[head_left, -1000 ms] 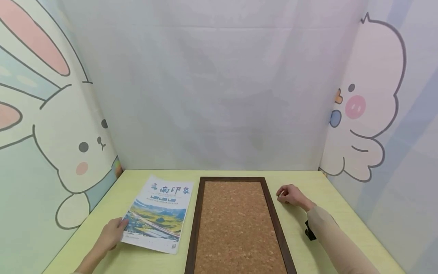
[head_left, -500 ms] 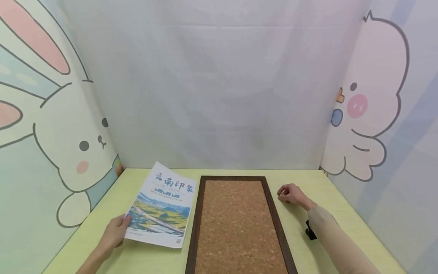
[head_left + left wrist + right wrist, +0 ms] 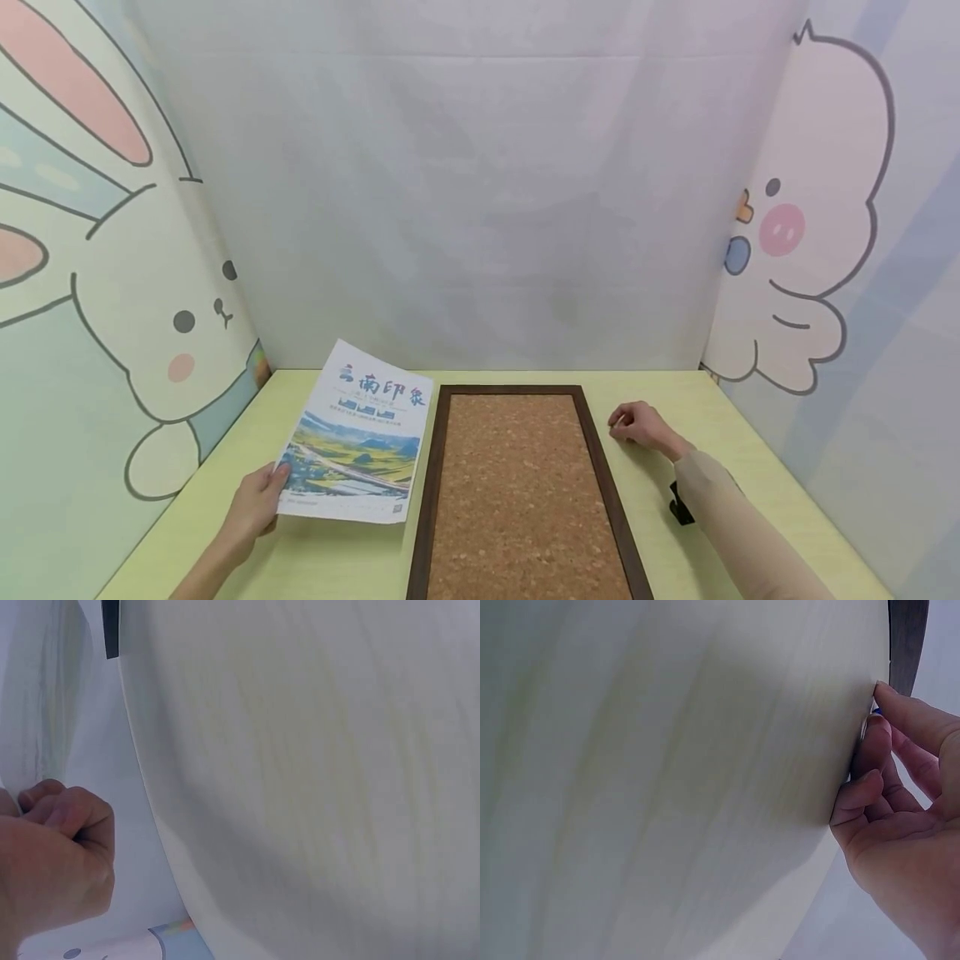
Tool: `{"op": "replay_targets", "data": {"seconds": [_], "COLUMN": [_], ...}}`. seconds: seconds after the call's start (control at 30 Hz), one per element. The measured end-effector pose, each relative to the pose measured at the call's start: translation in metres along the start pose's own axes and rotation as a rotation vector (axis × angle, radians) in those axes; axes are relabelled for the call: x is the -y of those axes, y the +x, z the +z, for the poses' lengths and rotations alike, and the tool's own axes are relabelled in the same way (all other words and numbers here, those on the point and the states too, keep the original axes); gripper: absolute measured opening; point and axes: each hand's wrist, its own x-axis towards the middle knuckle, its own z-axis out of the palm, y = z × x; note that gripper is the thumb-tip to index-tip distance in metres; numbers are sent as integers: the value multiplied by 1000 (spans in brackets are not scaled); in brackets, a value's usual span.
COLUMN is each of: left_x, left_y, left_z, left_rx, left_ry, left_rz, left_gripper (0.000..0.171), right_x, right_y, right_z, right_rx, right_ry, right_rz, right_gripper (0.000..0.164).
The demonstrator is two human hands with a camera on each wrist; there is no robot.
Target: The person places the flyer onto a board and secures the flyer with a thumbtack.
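Over the last second the person's left hand (image 3: 255,504), thumb and fingers pinching one white paper poster printed with a colourful landscape (image 3: 352,442) low on its left edge, has raised and tilted it, so the poster now slants above the pale yellow tabletop (image 3: 720,417), ahead and rightward of that hand, and seems free to be moved. One rectangular cork board with a dark brown frame (image 3: 525,492) lies between the two hands, uncovered by the poster. The right hand (image 3: 637,425) has stayed beside it, fingers bent at the tabletop; whether they pinch the one tiny blue speck (image 3: 877,711) beside them cannot be told.
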Motion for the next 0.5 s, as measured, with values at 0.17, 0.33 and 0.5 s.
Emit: {"op": "replay_targets", "data": {"seconds": [0.17, 0.33, 0.5], "left_x": [-5, -13, -17], "left_y": [-2, -5, -5], "left_z": [4, 12, 20], "left_rx": [-5, -11, -30], "left_ry": [-18, -19, -29], "left_rz": [-6, -2, -2], "left_gripper": [47, 46, 46], "right_x": [1, 1, 2], "right_y": [0, -1, -2], "right_z": [0, 0, 1], "right_rx": [-4, -9, -13], "right_ry": [-9, -12, -14], "right_rz": [-1, -6, -4], "right_gripper": [11, 12, 11]}}
